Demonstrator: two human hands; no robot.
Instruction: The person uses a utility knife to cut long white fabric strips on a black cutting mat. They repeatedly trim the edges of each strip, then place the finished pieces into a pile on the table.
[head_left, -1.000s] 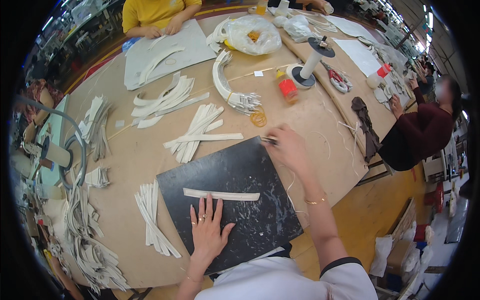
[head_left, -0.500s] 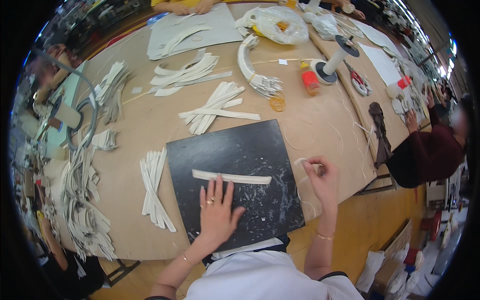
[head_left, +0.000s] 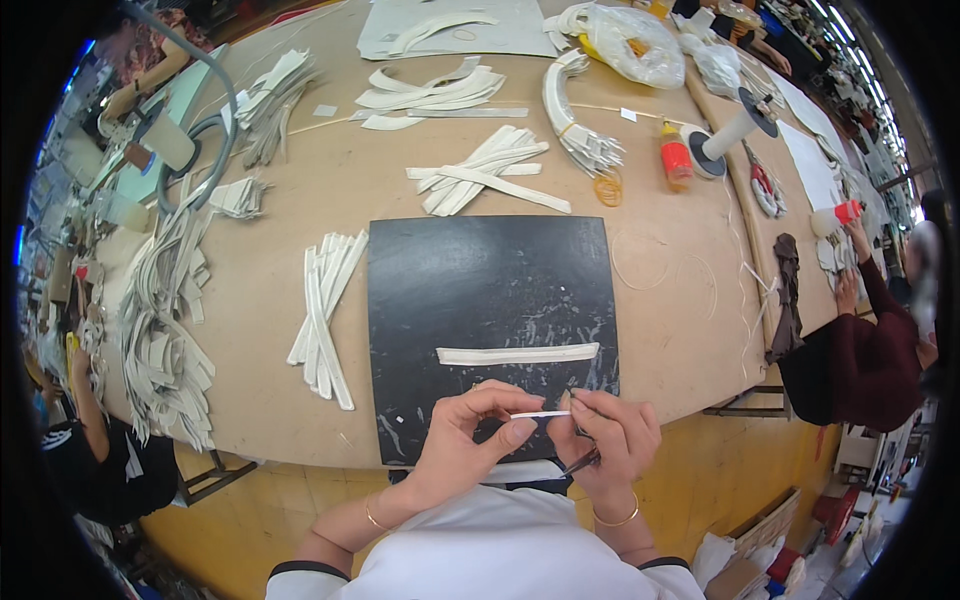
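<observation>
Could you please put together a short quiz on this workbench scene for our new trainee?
1. Short answer: The left hand and right hand meet at a thin white piece. Which one also holds a dark tool?

2. True or false: A white strip lies on the black board with no hand on it.

3. Multiple choice: Which is closest to the red and yellow bottle?
A) the red-handled scissors
B) the white spool
C) the dark cloth

Key:
1. The right hand
2. True
3. B
</observation>
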